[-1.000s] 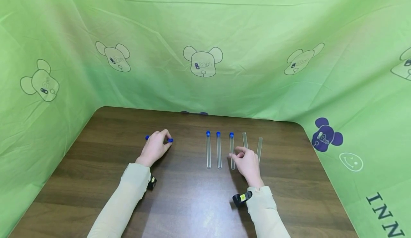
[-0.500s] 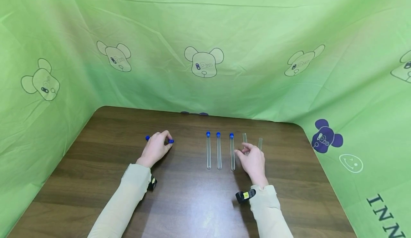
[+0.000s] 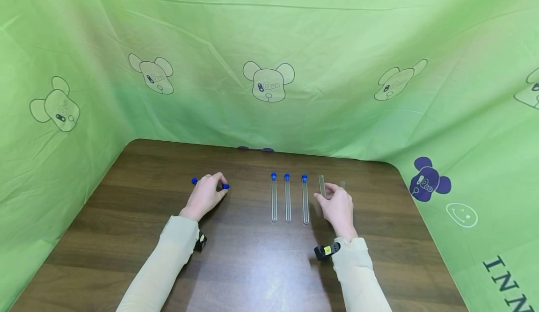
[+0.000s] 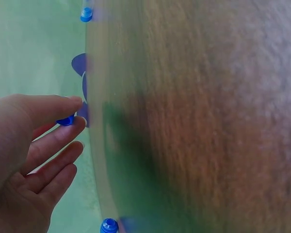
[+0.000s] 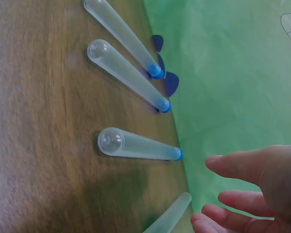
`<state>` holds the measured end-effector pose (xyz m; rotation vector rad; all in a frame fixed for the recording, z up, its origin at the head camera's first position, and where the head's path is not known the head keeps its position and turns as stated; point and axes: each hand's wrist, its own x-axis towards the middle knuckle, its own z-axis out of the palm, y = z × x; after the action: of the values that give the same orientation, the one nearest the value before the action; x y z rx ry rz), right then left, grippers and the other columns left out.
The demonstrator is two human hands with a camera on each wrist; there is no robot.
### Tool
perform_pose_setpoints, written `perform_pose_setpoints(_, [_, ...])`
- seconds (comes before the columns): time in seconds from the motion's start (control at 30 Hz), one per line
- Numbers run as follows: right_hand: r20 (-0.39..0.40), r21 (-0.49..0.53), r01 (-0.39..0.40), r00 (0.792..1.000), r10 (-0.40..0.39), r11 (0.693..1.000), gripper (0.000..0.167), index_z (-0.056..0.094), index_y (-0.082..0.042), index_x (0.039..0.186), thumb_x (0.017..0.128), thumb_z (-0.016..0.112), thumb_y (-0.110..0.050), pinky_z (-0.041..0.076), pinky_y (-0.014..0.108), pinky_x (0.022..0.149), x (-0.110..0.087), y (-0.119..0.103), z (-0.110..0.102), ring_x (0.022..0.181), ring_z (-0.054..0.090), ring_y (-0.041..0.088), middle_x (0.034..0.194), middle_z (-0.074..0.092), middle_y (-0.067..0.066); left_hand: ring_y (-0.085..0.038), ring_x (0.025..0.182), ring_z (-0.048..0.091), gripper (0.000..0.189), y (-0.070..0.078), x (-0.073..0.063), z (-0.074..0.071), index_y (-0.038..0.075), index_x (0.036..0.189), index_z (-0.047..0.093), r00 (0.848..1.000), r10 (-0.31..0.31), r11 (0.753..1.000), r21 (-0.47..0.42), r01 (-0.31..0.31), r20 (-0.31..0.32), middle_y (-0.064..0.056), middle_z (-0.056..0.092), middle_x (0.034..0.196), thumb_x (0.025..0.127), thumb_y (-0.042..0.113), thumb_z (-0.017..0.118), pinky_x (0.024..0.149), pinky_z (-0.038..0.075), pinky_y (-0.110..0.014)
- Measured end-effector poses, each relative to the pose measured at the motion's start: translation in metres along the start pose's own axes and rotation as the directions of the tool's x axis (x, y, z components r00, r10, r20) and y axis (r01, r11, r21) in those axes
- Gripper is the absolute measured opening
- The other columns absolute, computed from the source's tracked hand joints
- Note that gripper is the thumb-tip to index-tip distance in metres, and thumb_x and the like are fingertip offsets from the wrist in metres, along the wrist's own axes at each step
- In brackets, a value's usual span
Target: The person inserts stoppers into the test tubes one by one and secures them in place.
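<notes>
My left hand pinches a small blue cap between thumb and finger over the left part of the table. Another blue cap lies just left of that hand. On the right, my right hand is over an uncapped clear test tube, with thumb and fingers apart and nothing between them in the right wrist view. A second uncapped tube is mostly hidden behind this hand. To its left, three blue-capped test tubes lie side by side, caps toward the back.
The brown wooden table ends at a green printed cloth that stands along its back and sides. A black wrist camera sits at the right cuff.
My right hand has moved right, away from the third capped tube, to the first uncapped tube. The left hand stays almost still with its cap.
</notes>
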<state>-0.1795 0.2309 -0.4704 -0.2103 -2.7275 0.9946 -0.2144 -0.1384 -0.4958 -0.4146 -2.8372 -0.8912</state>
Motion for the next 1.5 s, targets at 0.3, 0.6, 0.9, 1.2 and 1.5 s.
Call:
perform_pose_setpoints(0.3, [0.04, -0.037, -0.03, 0.999, 0.032, 0.999, 0.05, 0.063, 0.009, 0.128, 0.088, 0.076, -0.018, 0.047, 0.055, 0.092, 0.005, 0.005, -0.002, 0.105, 0.067, 0.041, 0.115, 0.069, 0.026, -0.024, 0.089, 0.062, 0.013, 0.004, -0.002, 0.001, 0.012, 0.097, 0.072, 1.0, 0.018, 1.0, -0.006, -0.018, 0.001, 0.0, 0.069, 0.089, 0.088, 0.01, 0.081, 0.076, 0.053, -0.041])
perform_pose_setpoints(0.6, [0.08, -0.085, -0.046, 0.995, 0.053, 0.995, 0.053, 0.061, 0.01, 0.13, 0.088, 0.076, -0.018, 0.045, 0.057, 0.097, 0.013, 0.013, 0.001, 0.112, 0.061, 0.046, 0.119, 0.067, 0.028, -0.023, 0.093, 0.062, 0.013, 0.008, -0.005, 0.004, 0.012, 0.102, 0.077, 1.0, 0.009, 1.0, 0.004, -0.01, 0.028, -0.002, 0.071, 0.094, 0.089, 0.013, 0.08, 0.077, 0.054, -0.04])
perform_pose_setpoints(0.9, [0.113, -0.145, -0.036, 0.992, 0.052, 0.989, 0.051, 0.062, 0.011, 0.128, 0.087, 0.077, -0.016, 0.047, 0.056, 0.091, 0.02, 0.014, 0.002, 0.107, 0.062, 0.045, 0.114, 0.068, 0.027, -0.024, 0.098, 0.063, 0.02, 0.012, -0.005, 0.006, 0.01, 0.109, 0.078, 0.999, 0.035, 0.999, 0.012, -0.036, 0.028, -0.004, 0.073, 0.102, 0.09, 0.013, 0.08, 0.083, 0.054, -0.041])
perform_pose_setpoints(1.2, [0.121, -0.18, -0.006, 0.992, 0.029, 0.984, 0.046, 0.064, 0.01, 0.125, 0.086, 0.076, -0.013, 0.049, 0.057, 0.083, 0.025, 0.016, 0.006, 0.096, 0.065, 0.043, 0.1, 0.07, 0.022, -0.025, 0.098, 0.063, 0.021, 0.019, -0.007, 0.007, 0.009, 0.11, 0.079, 0.998, 0.053, 0.999, 0.013, -0.053, 0.03, -0.004, 0.074, 0.102, 0.09, 0.013, 0.08, 0.084, 0.054, -0.04])
perform_pose_setpoints(1.5, [0.118, -0.214, -0.013, 0.992, 0.039, 0.977, 0.047, 0.063, 0.008, 0.128, 0.086, 0.076, -0.011, 0.05, 0.057, 0.082, 0.026, 0.017, 0.01, 0.097, 0.065, 0.046, 0.098, 0.071, 0.023, -0.023, 0.096, 0.063, 0.018, 0.021, -0.007, 0.013, 0.009, 0.108, 0.079, 0.997, 0.068, 0.998, 0.008, -0.068, 0.033, -0.002, 0.074, 0.1, 0.09, 0.013, 0.079, 0.083, 0.053, -0.039])
